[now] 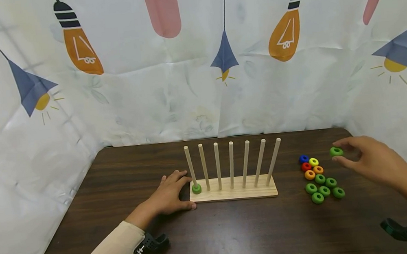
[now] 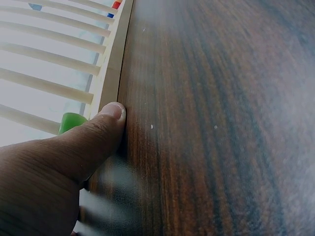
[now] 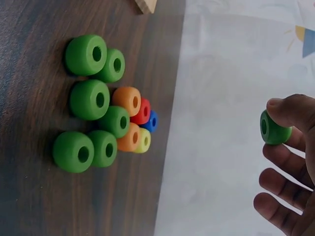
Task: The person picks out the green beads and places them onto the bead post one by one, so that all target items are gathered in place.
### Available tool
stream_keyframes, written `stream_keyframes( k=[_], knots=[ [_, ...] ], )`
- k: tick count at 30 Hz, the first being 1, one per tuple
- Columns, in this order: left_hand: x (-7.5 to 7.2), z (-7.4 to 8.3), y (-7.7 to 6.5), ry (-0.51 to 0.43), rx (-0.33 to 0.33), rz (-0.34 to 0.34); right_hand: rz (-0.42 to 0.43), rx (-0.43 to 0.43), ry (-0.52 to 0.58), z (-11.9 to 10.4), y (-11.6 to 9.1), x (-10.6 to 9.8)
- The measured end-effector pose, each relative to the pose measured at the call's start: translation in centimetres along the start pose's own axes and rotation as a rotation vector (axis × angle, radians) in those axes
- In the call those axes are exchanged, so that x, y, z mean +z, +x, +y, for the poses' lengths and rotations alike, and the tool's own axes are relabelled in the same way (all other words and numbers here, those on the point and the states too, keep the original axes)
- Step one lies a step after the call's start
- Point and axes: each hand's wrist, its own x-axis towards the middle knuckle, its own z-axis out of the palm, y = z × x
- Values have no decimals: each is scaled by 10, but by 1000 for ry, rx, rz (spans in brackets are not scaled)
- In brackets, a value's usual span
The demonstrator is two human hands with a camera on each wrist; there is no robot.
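Observation:
My left hand [image 1: 171,193] rests with spread fingers at the left end of a wooden peg board [image 1: 237,194]. Its thumb [image 2: 110,115] presses against the board's front edge, in the left wrist view. A green bead [image 1: 196,189] sits at the bottom of the leftmost peg. Off to the right, my right hand [image 1: 370,158] pinches another green bead [image 3: 275,128] between thumb and index finger, raised off the table, its hole showing. The other fingers of that hand are loosely bent. Below and left of it lie several loose green beads [image 1: 324,191].
Beyond the green beads are orange [image 1: 310,175], red [image 1: 306,166], yellow [image 1: 313,161] and blue [image 1: 304,158] beads, grouped closely. Several upright pegs [image 1: 231,165] rise from the board. A patterned curtain [image 1: 200,98] hangs behind the dark wooden table [image 1: 236,238].

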Motion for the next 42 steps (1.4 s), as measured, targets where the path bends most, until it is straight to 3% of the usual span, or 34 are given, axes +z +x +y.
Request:
stream_keyframes(
  k=[10, 33, 42],
  knots=[
    [0, 0, -1, -7, 0, 3, -31, -7, 7, -10, 7, -6],
    [0, 0, 0, -2, 3, 3, 36, -116, 37, -31, 27, -16],
    [0, -1, -1, -5, 6, 16, 18, -91, 34, -41, 35, -20]
  ],
)
